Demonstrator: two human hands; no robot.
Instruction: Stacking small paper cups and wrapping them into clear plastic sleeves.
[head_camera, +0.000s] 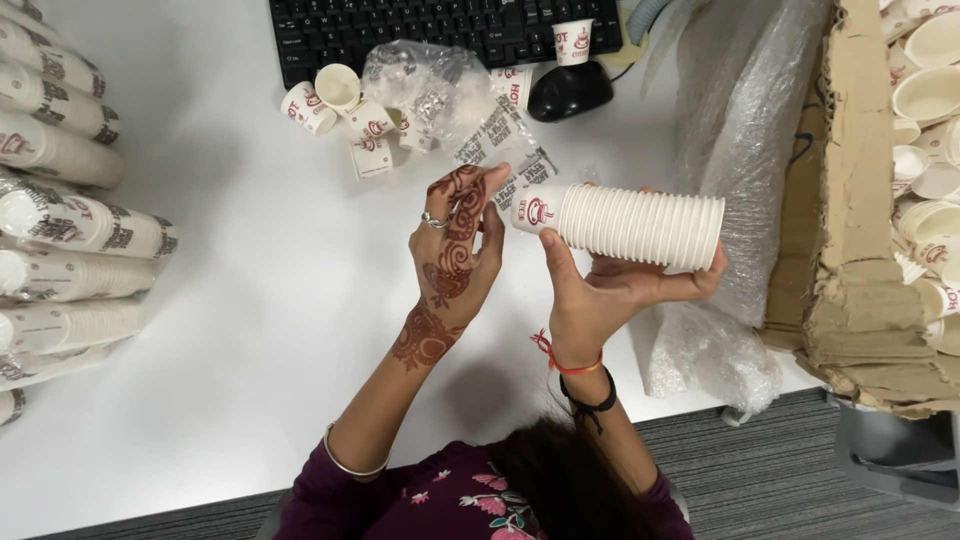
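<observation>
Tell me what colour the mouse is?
Black mouse, seen best in the head view.
</observation>
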